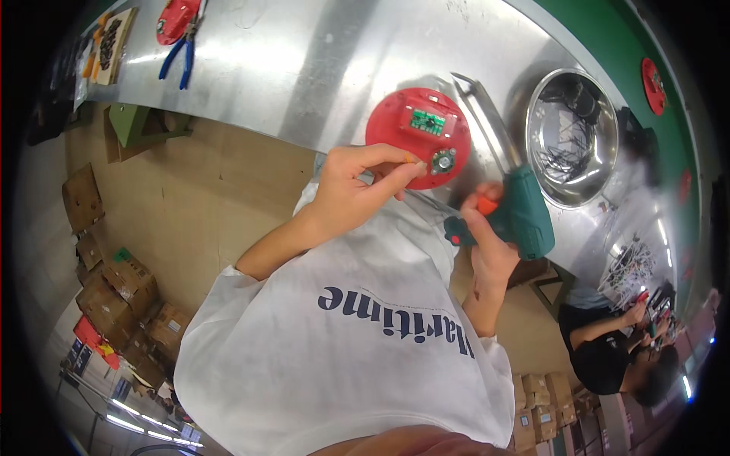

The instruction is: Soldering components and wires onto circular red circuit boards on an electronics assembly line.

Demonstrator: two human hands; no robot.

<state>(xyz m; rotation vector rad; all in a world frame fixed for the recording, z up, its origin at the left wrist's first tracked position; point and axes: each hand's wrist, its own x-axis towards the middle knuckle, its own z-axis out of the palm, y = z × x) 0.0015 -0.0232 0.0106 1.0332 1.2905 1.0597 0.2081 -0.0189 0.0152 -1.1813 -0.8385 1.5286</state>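
Note:
A round red plastic part (388, 125) lies on the metal table in front of me. It carries a green circuit board (427, 122) and a smaller round component (443, 160) near its lower right edge. My left hand (357, 186) is at the part's lower left edge, thumb and forefinger pinched; a small orange speck shows at the fingertips, too small to name. My right hand (490, 247) grips the handle of a green pistol-shaped power tool (530, 213) with an orange trigger. Its long metal nose points up and away, just right of the red part.
A steel bowl (532, 137) of dark thin pieces stands right of the tool. Blue-handled pliers (179, 62) lie beside another red part (175, 21) at the far left. Beyond the bowl is a heap of white wiring (631, 270); a person (608, 342) works at the right.

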